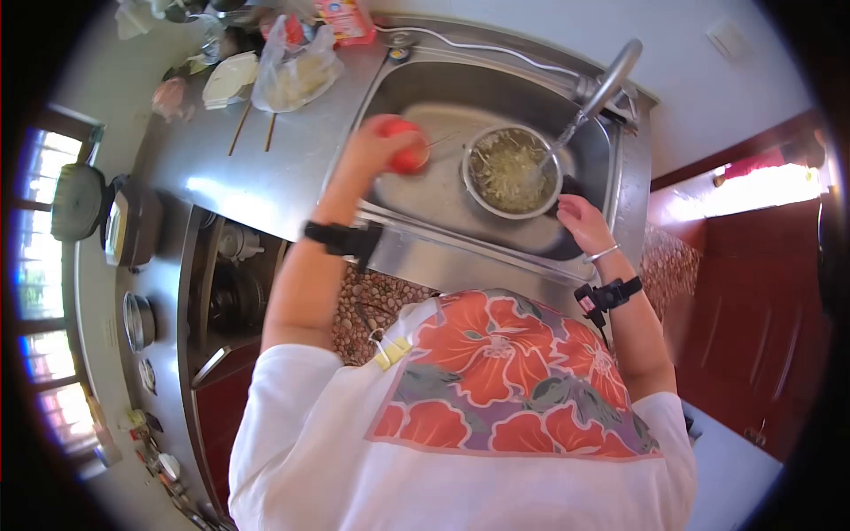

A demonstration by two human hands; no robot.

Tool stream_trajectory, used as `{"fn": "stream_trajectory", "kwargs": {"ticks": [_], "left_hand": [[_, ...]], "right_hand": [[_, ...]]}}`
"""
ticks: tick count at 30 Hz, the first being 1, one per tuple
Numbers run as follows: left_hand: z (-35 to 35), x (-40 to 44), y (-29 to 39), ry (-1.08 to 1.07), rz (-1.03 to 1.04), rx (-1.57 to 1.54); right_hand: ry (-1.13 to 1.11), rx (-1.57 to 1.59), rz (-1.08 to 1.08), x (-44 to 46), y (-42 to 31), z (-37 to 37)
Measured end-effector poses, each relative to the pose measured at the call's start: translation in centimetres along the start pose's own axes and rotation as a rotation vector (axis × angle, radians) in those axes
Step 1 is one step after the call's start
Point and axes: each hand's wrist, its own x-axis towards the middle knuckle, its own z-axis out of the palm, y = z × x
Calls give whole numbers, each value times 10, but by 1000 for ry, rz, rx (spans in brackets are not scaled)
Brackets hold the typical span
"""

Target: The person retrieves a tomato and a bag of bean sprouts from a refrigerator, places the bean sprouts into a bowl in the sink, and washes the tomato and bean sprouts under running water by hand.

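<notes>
In the head view, my left hand [382,142] is blurred by motion and wrapped round a red bowl or cup [411,152] over the left part of the sink. A round metal pot [516,214] stands in the sink basin, holding water and pale, thin strips of food [505,168]. Water runs into it from the curved faucet [611,80]. My right hand [580,218] is at the pot's right edge with fingers curled, seemingly pinching the rim; the exact contact is partly hidden.
On the counter left of the sink lie two chopsticks [239,129], a white container [231,80] and a plastic bag of food [297,80]. A white cable [478,44] runs behind the sink. Below the counter is an open cupboard [232,283] with dishes.
</notes>
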Motion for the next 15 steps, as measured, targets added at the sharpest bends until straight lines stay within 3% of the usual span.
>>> {"fn": "stream_trajectory", "kwargs": {"ticks": [1, 3, 5, 8, 15], "left_hand": [[-27, 19, -27, 112, -62, 89], [-84, 26, -55, 360, 158, 665], [-108, 18, -75, 521, -7, 980], [-115, 1, -82, 504, -111, 1212], [-99, -1, -115, 503, -73, 1317]], "right_hand": [[3, 32, 13, -4, -5, -1], [23, -105, -7, 1, 10, 2], [45, -89, -41, 1, 9, 7], [15, -149, -26, 6, 5, 10], [-129, -317, 29, 28, 17, 27]]}}
